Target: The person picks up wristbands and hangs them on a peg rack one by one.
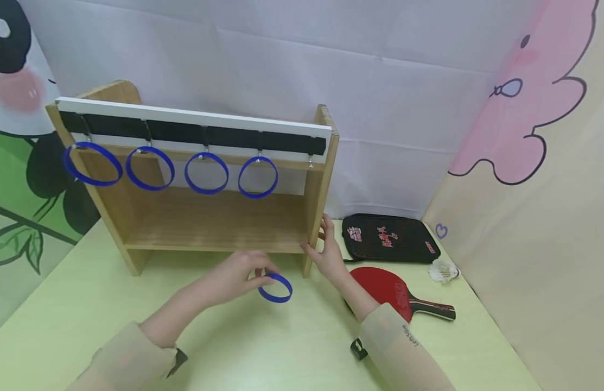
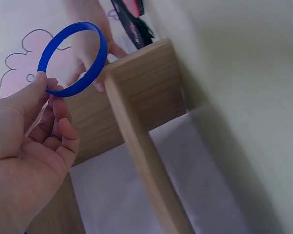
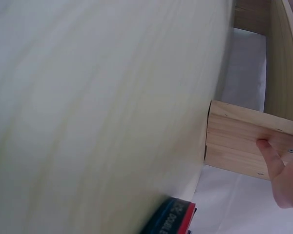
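My left hand [image 1: 238, 277] pinches a blue wristband [image 2: 103, 48] between thumb and fingertips, holding it in front of the shelf's lower right part. A wooden shelf [image 1: 216, 217] stands on the table, with a white rail [image 1: 199, 114] and black strip across its top front. Several blue wristbands [image 1: 255, 196] hang from small metal hooks along that strip. The rightmost hook [image 1: 310, 161] is bare. My right hand [image 1: 331, 258] grips the shelf's right side panel [image 3: 234, 141] low down, thumb at the front edge and fingers on the outer face.
To the right of the shelf lies a black zipped case [image 1: 389, 239]. A red table tennis paddle [image 1: 380, 288] rests in front of it, partly behind my right forearm. A white shuttlecock [image 1: 443, 270] lies near the right wall, and a cloth backdrop [image 1: 389, 136] hangs behind.
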`<state>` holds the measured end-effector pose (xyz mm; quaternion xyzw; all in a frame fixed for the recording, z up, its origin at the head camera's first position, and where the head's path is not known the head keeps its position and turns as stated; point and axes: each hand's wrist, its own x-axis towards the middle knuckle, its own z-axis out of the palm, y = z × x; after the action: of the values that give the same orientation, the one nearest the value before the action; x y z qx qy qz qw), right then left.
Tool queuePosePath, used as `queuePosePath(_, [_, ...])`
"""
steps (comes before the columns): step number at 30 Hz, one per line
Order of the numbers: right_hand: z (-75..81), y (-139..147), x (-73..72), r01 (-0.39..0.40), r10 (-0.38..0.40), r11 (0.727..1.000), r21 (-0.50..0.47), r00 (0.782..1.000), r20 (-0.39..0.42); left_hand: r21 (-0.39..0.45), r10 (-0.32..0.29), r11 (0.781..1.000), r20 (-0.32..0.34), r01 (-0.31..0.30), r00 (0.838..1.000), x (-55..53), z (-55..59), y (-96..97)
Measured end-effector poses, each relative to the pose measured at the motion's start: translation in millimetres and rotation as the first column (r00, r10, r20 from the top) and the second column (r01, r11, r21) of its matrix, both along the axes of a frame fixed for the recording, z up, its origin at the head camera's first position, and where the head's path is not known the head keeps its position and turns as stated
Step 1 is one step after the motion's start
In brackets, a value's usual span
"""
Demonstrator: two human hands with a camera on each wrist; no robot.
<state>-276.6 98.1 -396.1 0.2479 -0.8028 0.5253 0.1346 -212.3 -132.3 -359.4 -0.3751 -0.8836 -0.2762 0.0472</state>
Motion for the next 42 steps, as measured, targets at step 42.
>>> queuePosePath(42, [-8.3, 2, -8.7, 0.016, -0.016, 1.000, -0.001, 1.000, -0.020, 0.761, 0.167, 0.601, 0.176, -0.242, 0.970, 12.5, 102.5, 51.6])
